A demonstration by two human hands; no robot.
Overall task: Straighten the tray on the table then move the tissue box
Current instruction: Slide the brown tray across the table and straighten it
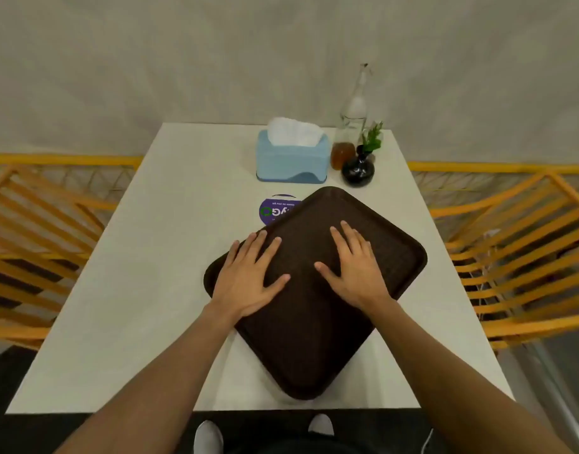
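With the left hand [249, 280] and right hand [355, 268] flat, each grip spread, on the corner-on tray [309, 339] mid-counter [144, 257], press evenly and swivel it square, sparing the tissue box [291, 162] at twelve o'clock.

Both your arms extend forward, bare, converging slightly. Your left hand [249, 276] lies palm down, fingers spread and flat, thumb angled inward. Your right hand [355, 268] mirrors it, palm down, fingers splayed, thumb pointing left.
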